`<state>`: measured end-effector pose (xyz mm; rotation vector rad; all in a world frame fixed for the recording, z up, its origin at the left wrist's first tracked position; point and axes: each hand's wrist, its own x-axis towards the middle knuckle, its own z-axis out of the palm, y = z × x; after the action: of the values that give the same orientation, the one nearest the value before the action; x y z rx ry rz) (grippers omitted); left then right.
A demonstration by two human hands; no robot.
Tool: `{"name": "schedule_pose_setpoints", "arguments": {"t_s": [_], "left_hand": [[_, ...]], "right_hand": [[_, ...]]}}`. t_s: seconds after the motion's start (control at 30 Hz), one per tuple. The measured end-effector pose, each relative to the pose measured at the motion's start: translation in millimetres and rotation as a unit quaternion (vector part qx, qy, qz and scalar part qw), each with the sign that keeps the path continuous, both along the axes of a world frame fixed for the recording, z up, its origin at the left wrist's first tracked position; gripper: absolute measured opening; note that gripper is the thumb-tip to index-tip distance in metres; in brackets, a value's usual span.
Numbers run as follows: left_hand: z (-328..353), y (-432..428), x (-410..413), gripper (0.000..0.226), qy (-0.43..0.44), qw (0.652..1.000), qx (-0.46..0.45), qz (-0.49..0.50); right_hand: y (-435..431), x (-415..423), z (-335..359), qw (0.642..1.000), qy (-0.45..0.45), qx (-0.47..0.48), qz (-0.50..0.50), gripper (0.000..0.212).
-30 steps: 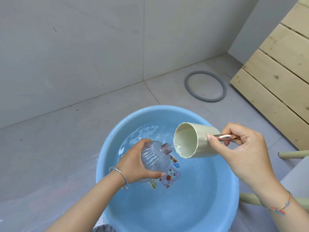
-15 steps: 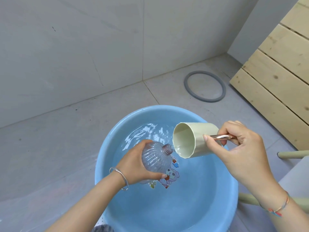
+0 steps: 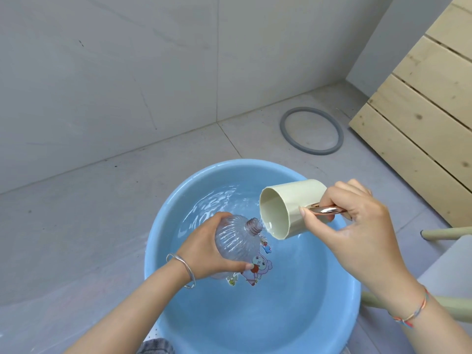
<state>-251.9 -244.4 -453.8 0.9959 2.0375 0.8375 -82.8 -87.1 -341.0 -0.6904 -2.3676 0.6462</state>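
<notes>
Fingers (image 3: 334, 198) of the right hand (image 3: 357, 231) pinch the shiny handle (image 3: 325, 210) of a cream cup (image 3: 288, 200), tipped at the neck of a clear ribbed bottle (image 3: 237, 241). The left hand (image 3: 204, 251) grips this bottle, slanted over the blue basin (image 3: 163, 231). Filling seems underway; next the cup must tilt further, rim above the narrow neck

I had the clear, ribbed plastic bottle (image 3: 235, 241) uncapped and tilted, threaded neck pointing up and to the right, its body gripped in my left hand (image 3: 204, 251). The cream cup (image 3: 288, 208) lay tipped almost on its side. My right hand (image 3: 357, 233) held its rose-gold handle (image 3: 327, 210), and a little water lay at the cup's lower lip beside the bottle's neck. Both hung over the blue basin (image 3: 255, 166).
</notes>
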Motion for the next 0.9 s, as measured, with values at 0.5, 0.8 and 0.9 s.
{"name": "schedule_pose_setpoints", "arguments": {"t_s": [0.5, 0.8, 0.9], "left_hand": [[0.7, 0.5, -0.4, 0.104, -0.007, 1.0, -0.003, 0.002], [-0.4, -0.7, -1.5, 0.104, -0.011, 1.0, -0.001, 0.006], [-0.9, -1.4, -1.2, 0.107, -0.013, 1.0, -0.003, 0.008]], "right_hand": [[-4.7, -3.7, 2.9, 0.995, 0.003, 0.088, 0.038, 0.033], [-7.0, -6.1, 0.9, 0.985, -0.006, 0.158, 0.062, 0.031], [-8.3, -6.9, 1.2, 0.981, -0.004, 0.18, 0.07, 0.031]]}}
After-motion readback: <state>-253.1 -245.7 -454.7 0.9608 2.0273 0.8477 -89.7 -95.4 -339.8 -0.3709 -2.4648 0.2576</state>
